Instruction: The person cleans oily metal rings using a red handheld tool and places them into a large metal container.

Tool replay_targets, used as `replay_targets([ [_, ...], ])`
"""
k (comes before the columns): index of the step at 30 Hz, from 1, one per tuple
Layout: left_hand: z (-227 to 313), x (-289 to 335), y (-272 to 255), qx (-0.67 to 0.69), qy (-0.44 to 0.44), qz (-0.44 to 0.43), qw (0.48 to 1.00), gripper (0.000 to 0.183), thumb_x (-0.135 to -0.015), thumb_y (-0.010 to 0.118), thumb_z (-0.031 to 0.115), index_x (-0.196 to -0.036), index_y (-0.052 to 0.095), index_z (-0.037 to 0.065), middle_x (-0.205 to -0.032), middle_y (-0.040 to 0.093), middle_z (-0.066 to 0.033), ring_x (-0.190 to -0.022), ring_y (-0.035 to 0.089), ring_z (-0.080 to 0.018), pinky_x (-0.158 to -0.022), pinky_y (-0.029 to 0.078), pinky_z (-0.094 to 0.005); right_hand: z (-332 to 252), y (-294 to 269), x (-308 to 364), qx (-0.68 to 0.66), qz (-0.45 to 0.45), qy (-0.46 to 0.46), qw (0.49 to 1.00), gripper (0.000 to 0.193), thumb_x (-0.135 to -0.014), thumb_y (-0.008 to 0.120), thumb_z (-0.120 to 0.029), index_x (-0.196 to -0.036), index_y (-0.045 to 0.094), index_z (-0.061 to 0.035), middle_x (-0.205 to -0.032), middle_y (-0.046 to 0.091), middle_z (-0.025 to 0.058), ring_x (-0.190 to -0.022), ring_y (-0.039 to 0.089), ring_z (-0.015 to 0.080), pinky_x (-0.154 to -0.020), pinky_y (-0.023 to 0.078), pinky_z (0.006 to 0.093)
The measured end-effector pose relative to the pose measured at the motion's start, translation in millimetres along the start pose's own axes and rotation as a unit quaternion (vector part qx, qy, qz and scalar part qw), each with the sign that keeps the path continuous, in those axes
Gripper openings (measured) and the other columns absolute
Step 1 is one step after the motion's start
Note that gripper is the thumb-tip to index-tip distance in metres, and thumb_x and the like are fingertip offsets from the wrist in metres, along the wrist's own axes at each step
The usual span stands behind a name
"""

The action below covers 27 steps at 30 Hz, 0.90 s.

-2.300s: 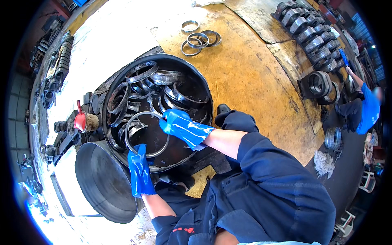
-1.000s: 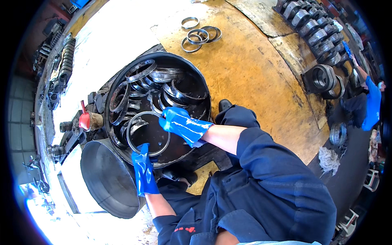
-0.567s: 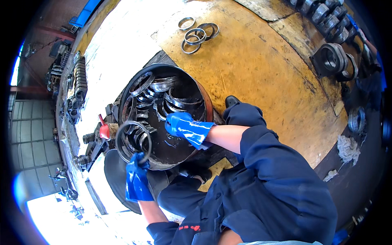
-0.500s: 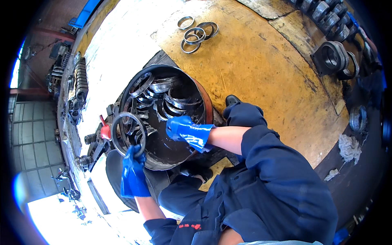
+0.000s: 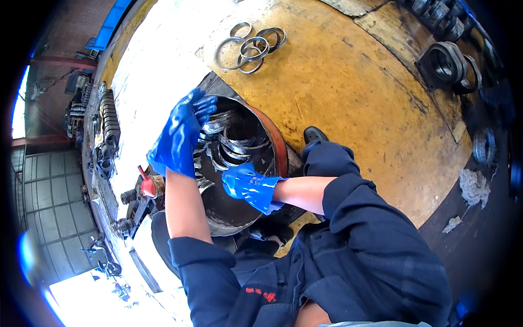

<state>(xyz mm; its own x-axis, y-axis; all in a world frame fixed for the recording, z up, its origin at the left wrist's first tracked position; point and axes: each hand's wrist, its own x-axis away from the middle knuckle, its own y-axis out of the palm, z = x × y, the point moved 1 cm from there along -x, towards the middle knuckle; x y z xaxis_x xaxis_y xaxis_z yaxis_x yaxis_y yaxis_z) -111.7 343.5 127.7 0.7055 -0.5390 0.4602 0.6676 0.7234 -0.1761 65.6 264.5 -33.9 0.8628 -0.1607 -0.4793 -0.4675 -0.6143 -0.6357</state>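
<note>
Both my hands wear blue rubber gloves. My left hand (image 5: 188, 122) is stretched out above the far left rim of a round metal drum (image 5: 278, 146), fingers extended and holding nothing. Beyond it, a metal ring (image 5: 217, 53) is slightly blurred beside several other metal rings (image 5: 268, 47) on the yellow floor; whether it has settled there I cannot tell. My right hand (image 5: 242, 182) is over the drum's near right part, its fingers curled inward. What it grips, if anything, is hidden. Dark, wet-looking rings (image 5: 234, 148) lie heaped in the drum, partly covered by my left glove.
Left of the drum sit a red-handled tool (image 5: 147, 187) and ridged metal parts (image 5: 124, 226). A row of stacked metal parts (image 5: 110, 117) stands farther left. Heavy ring-shaped housings (image 5: 444, 65) rest at the far right, with a grey rag (image 5: 474, 186) nearer me.
My left hand has swung forward from the drum's near left and let go of the ring, which now appears by the other rings. My right hand stays nearly in place.
</note>
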Motion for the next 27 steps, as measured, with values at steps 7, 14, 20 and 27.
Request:
replay_targets([
  [7, -109.3, 91.5, -62.3, -0.048, 0.054, 0.050, 0.996, 0.039, -0.097, 0.064, 0.017, -0.133, 0.055, 0.004, -0.092, 0.072, -0.0093, -0.069, 0.065, -0.0129, -0.052, 0.045, -0.0219, 27.2, -9.4, -8.9, -0.014, 0.029, 0.018, 0.999, 0.019, -0.076, 0.066, -0.021, -0.060, 0.063, -0.0134, -0.058, 0.061, 0.0112, -0.052, 0.063, 0.0348, -0.046, 0.047, 0.0473],
  [14, -259.1, 171.7, -81.5, 0.062, -0.016, 0.193, 0.979, 0.078, -0.083, 0.076, 0.002, -0.150, 0.037, 0.007, -0.120, 0.062, -0.0133, -0.098, 0.066, -0.0237, -0.084, 0.057, -0.0358, -22.1, -41.5, -29.3, -0.208, -0.130, 0.048, 0.968, 0.016, -0.083, 0.066, -0.026, -0.084, 0.073, -0.0106, -0.086, 0.071, 0.0143, -0.080, 0.069, 0.0360, -0.069, 0.055, 0.0440],
  [20, -279.0, 203.0, -41.9, -0.463, 0.063, 0.208, 0.859, 0.027, -0.081, 0.079, 0.032, -0.101, 0.073, 0.015, -0.098, 0.074, -0.0139, -0.094, 0.072, -0.0340, -0.081, 0.057, -0.0433, -32.4, -37.9, -11.3, -0.215, -0.203, -0.030, 0.955, 0.017, -0.086, 0.069, -0.025, -0.098, 0.075, -0.0139, -0.096, 0.073, 0.0102, -0.089, 0.071, 0.0312, -0.078, 0.057, 0.0393],
  [27, -302.6, 213.3, -38.8, -0.422, 0.046, 0.204, 0.882, 0.017, -0.088, 0.070, 0.026, -0.099, 0.073, 0.015, -0.098, 0.073, -0.0133, -0.095, 0.069, -0.0367, -0.078, 0.056, -0.0465, -29.1, -32.5, -12.0, -0.228, -0.271, 0.074, 0.932, 0.040, -0.082, 0.072, -0.045, -0.103, 0.074, -0.0113, -0.100, 0.074, 0.0118, -0.094, 0.072, 0.0314, -0.085, 0.056, 0.0404],
])
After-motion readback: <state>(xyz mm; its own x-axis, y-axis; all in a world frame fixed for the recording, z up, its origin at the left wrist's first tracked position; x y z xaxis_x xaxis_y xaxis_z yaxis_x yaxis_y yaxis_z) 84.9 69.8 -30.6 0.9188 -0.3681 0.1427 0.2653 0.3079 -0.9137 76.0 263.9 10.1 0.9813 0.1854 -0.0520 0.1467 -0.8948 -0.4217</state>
